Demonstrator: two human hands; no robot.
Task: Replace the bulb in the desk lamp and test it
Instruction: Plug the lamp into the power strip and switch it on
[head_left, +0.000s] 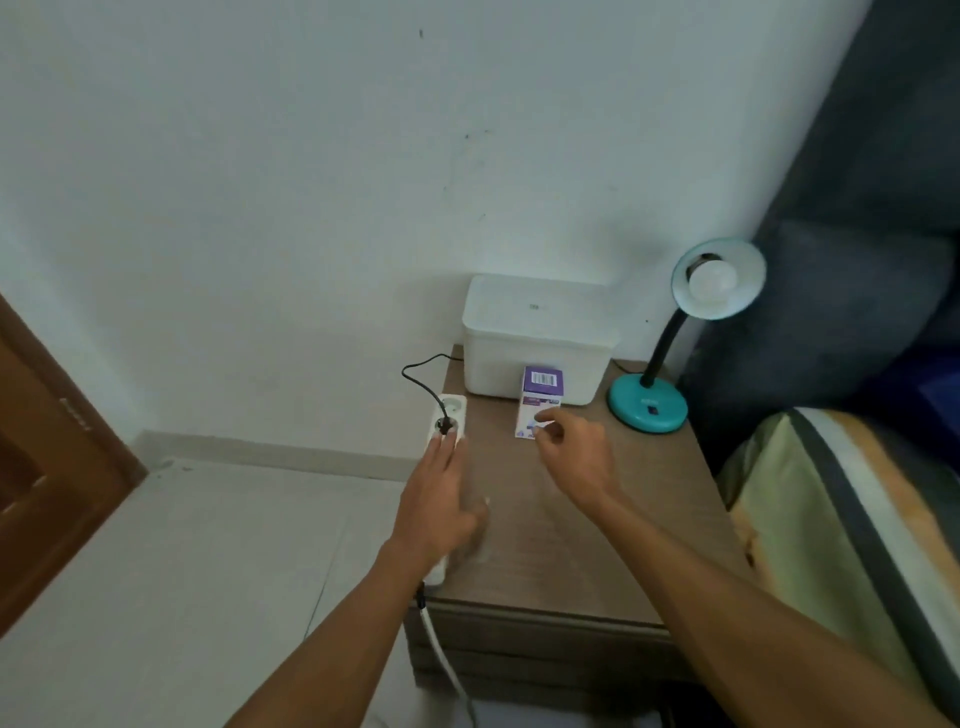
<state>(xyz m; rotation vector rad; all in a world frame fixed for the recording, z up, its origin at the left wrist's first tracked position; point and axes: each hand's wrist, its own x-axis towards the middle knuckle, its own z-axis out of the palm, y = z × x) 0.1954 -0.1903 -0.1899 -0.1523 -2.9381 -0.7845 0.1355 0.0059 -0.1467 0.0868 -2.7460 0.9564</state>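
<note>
A teal desk lamp (649, 410) stands at the back right of the wooden bedside table (597, 545), its shade tilted up with a white bulb (712, 280) in it, unlit. Its black plug (444, 425) sits in a white power strip (448, 415) along the table's left edge. My left hand (439, 499) lies flat on the strip, fingers spread, just below the plug. A purple and white bulb box (540, 397) stands near the middle. My right hand (569, 441) hovers in front of the box, fingers loosely curled, holding nothing.
A white lidded plastic box (535, 338) stands against the wall behind the bulb box. A bed with a striped cover (831, 519) and a dark headboard (857, 260) border the table on the right. A brown door (47, 441) is at the left.
</note>
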